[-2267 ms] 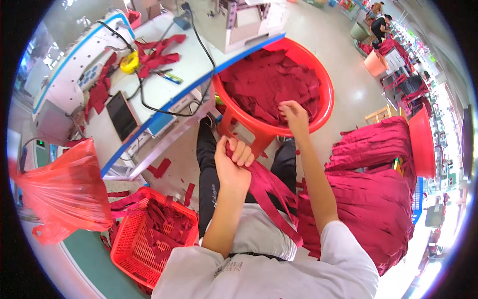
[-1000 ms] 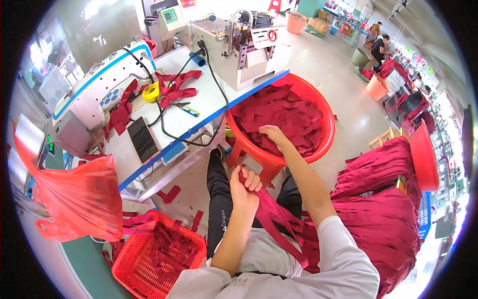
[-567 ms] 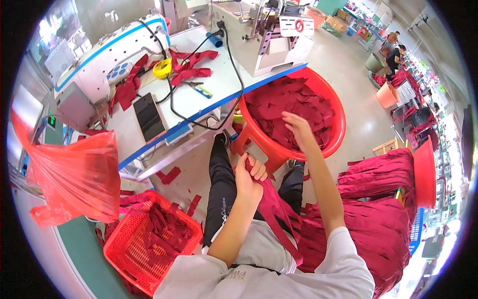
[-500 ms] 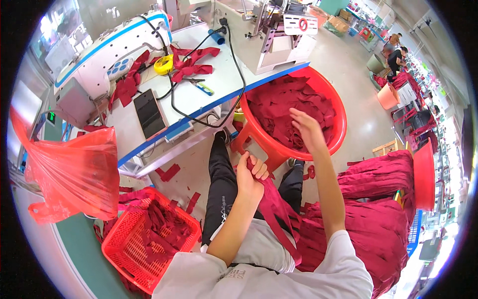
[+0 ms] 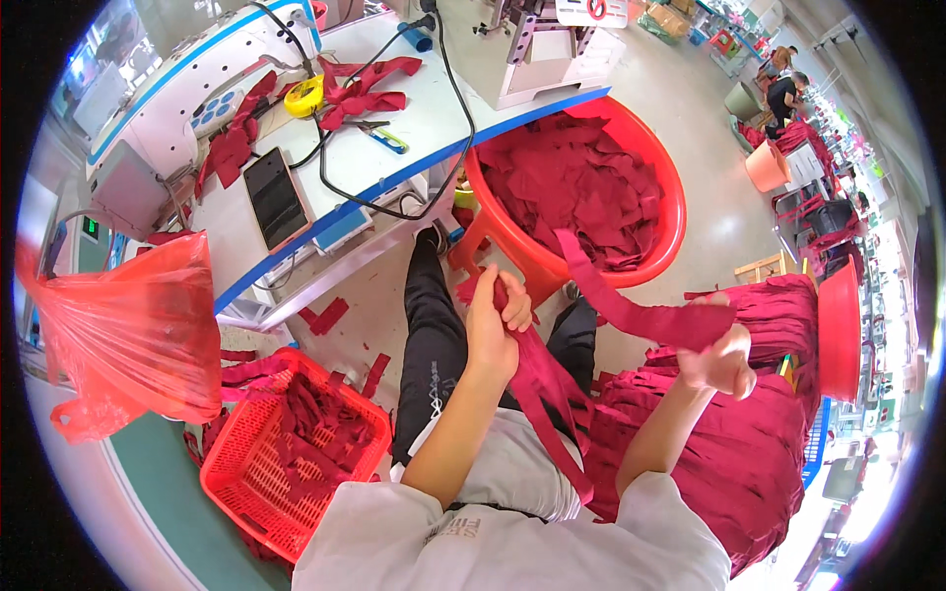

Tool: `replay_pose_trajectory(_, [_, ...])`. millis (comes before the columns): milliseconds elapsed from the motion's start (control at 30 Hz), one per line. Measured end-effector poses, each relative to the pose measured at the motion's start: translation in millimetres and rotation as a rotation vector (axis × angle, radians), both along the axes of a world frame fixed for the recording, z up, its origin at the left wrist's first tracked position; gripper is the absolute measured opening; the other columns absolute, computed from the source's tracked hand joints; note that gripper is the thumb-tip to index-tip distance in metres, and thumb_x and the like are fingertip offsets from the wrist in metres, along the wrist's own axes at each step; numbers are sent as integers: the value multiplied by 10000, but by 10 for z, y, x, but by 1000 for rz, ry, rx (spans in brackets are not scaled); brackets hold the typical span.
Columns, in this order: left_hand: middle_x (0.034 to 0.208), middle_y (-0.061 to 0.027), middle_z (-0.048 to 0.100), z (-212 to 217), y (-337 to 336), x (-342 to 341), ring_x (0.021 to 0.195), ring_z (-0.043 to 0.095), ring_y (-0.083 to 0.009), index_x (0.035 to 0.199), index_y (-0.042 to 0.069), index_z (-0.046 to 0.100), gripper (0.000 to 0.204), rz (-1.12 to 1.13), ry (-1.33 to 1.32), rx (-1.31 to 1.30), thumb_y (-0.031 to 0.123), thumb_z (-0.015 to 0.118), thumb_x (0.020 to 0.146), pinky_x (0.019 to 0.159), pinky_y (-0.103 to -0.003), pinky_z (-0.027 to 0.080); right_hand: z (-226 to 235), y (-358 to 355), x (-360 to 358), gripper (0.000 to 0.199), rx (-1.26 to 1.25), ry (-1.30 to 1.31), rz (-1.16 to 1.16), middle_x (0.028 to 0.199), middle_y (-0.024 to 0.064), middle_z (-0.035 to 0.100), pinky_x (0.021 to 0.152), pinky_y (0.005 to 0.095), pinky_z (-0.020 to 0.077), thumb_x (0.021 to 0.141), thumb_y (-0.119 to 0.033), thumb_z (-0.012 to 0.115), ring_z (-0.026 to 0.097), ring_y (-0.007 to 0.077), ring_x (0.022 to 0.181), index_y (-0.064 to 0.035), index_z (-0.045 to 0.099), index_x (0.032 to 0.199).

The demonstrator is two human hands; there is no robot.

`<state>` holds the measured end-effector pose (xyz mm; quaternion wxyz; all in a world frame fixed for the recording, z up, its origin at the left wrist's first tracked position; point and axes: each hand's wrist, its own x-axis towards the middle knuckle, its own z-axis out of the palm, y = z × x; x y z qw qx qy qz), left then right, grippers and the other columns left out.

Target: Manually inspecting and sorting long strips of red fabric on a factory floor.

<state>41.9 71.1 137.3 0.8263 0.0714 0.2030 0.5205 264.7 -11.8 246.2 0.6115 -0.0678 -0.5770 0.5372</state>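
My left hand [image 5: 499, 313] is closed around a bunch of dark red fabric strips [image 5: 544, 386] in front of my lap; their loose ends hang down toward my waist. Off to the right, my right hand [image 5: 717, 364] grips one end of a single dark red fabric strip [image 5: 641, 317]. The strip's other end trails up and left, across the near rim of a round red tub [image 5: 674, 236]. Inside the tub lies a heap of dark red fabric pieces [image 5: 567, 187].
Large bundles of red strips [image 5: 709, 463] lie at my right. A red plastic basket [image 5: 236, 473] with strips stands at lower left, below a red plastic bag [image 5: 148, 335]. The white worktable [image 5: 345, 177] bears a phone [image 5: 277, 199], yellow tape measure [image 5: 304, 97] and cutter [image 5: 388, 141].
My right hand has moved from above the tub out to the right and down, and a fabric strip now hangs from it. My left hand keeps its hold on the bunch.
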Motion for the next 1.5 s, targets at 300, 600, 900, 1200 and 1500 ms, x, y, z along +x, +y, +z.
replay_pose_trajectory(300, [1038,8,529,114,-258,-6,958,527,-97,1171,65,539,424,-423,280,594,111,747,805,795,-274,443,19,344,-529,636,-159,-636,-94,1233,186,507,1041,409,283,878,-462,604,444,300,1182,68,606,1229])
replay_pose_trajectory(600, [961,11,575,279,-233,49,909,535,-69,1080,40,602,246,-324,314,454,244,481,1012,808,-237,440,-399,336,-574,641,-383,-637,-253,1332,119,481,1067,345,330,881,-135,658,387,222,1316,3,355,1429])
replay_pose_trajectory(900, [928,-27,640,162,-145,178,867,591,-100,952,42,646,362,-104,440,459,322,427,1022,800,-262,461,-614,-32,-507,151,-712,-671,-492,684,-100,406,532,210,224,914,-63,602,337,-9,613,-43,524,787])
replay_pose_trajectory(1200, [911,-11,637,195,-266,293,864,586,-97,933,43,648,265,-80,355,399,272,526,988,810,-263,455,-622,-58,-549,127,-731,-611,-549,651,-104,408,508,208,214,906,-40,596,326,-13,573,-49,547,789])
replay_pose_trajectory(1500, [842,-16,641,198,-275,294,788,588,-90,874,42,651,357,-136,325,233,336,495,1001,737,-252,464,-695,-94,-561,128,-775,-586,-544,668,-104,436,511,206,216,921,-61,596,330,-18,582,-39,560,801])
